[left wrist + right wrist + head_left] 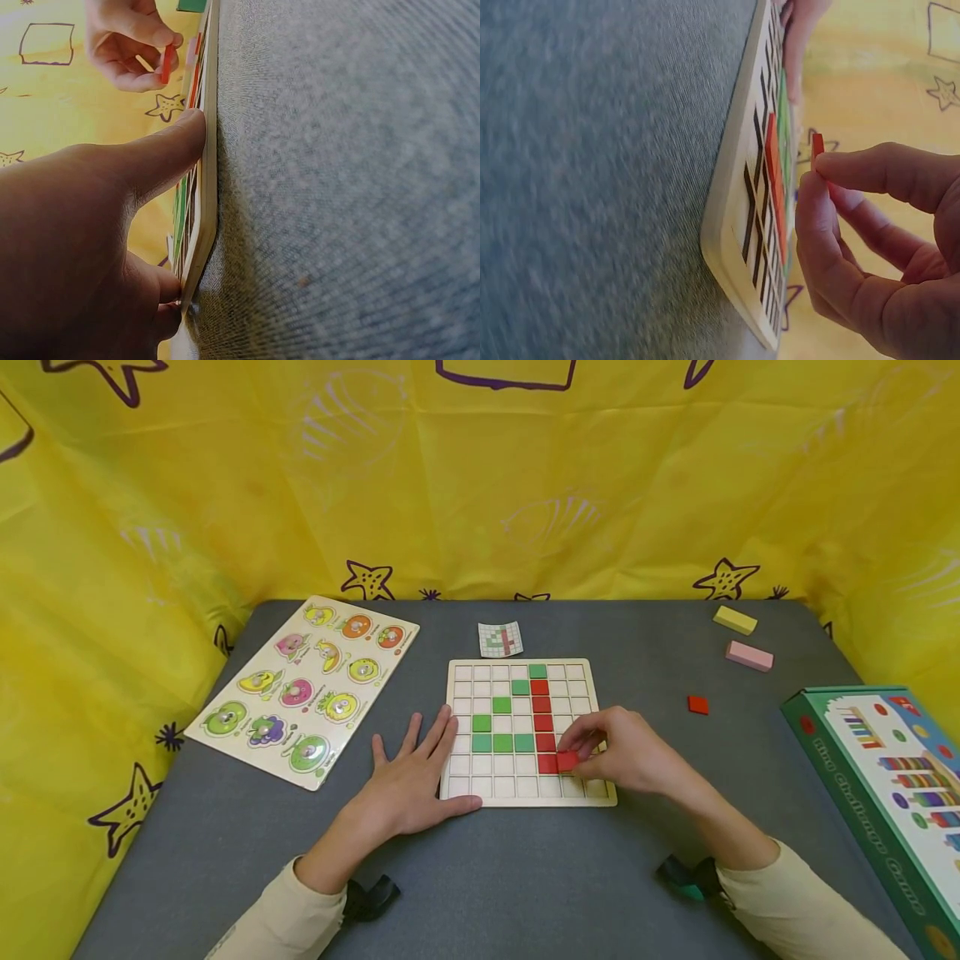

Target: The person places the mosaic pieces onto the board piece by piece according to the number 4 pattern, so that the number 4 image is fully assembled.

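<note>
In the head view a wooden grid board lies flat, with white squares, a column of red tiles and several green tiles. My right hand pinches a red square tile between thumb and fingertips, over the board just right of the lowest red tile in the column. The right wrist view shows that pinched tile raised off the board's surface. My left hand is spread, its fingers along the board's left edge and its thumb on the lower left corner; in the left wrist view the thumb touches the rim.
Behind the board lies a small pattern card. A fruit puzzle board sits at left. On the right are a loose red tile, a pink block, a yellow block and a green game box.
</note>
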